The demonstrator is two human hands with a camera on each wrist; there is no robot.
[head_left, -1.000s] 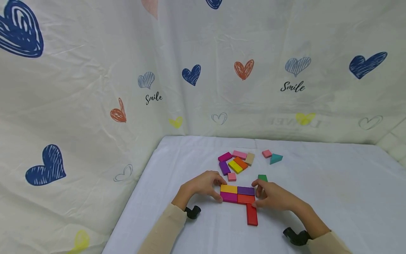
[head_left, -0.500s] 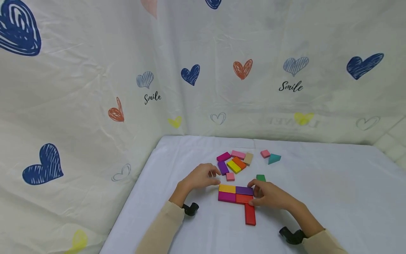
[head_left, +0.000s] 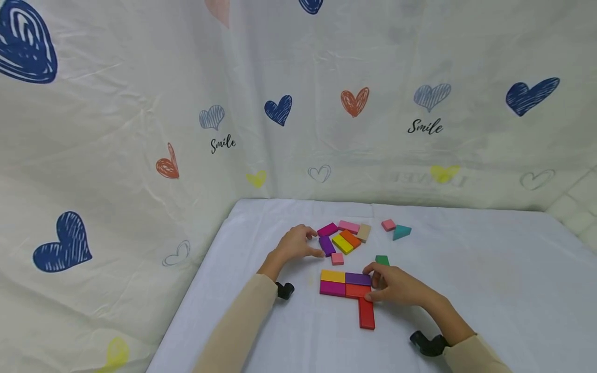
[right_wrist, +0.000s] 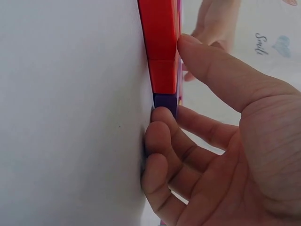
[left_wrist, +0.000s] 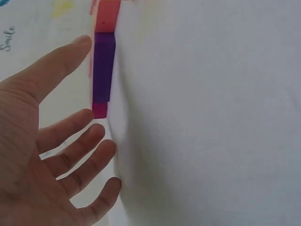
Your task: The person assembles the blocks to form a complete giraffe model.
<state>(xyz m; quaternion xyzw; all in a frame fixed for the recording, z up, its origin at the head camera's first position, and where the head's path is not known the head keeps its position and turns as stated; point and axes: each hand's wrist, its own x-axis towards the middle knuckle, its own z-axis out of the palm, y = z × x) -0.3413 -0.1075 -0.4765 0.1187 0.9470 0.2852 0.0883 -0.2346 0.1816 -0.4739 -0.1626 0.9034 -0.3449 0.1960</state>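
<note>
My left hand (head_left: 297,242) is spread beside the loose blocks, thumb and fingers apart. It is nearest a purple block (head_left: 327,246) and a magenta block (head_left: 328,230); the left wrist view shows a gap between thumb and fingers with nothing held. At the right end of a joined group, my right hand (head_left: 396,286) rests its thumb on the red-orange block (head_left: 355,291) and its index finger by the dark purple block (head_left: 358,279), the other fingers loosely bent. A yellow-orange block (head_left: 333,276) and a magenta block (head_left: 332,288) make up the group's left half. A red block (head_left: 366,314) extends toward me.
Pink, orange, yellow and tan blocks (head_left: 364,233) lie clustered behind the group. A small pink block (head_left: 337,259) sits in front of them. Farther right are a pink block (head_left: 388,225) and a teal triangle (head_left: 402,232). Behind the right hand is a green block (head_left: 382,260).
My left hand has left the left end of the joined group and moved away from me to the loose purple and magenta blocks. The right hand stays at the group's right end.
</note>
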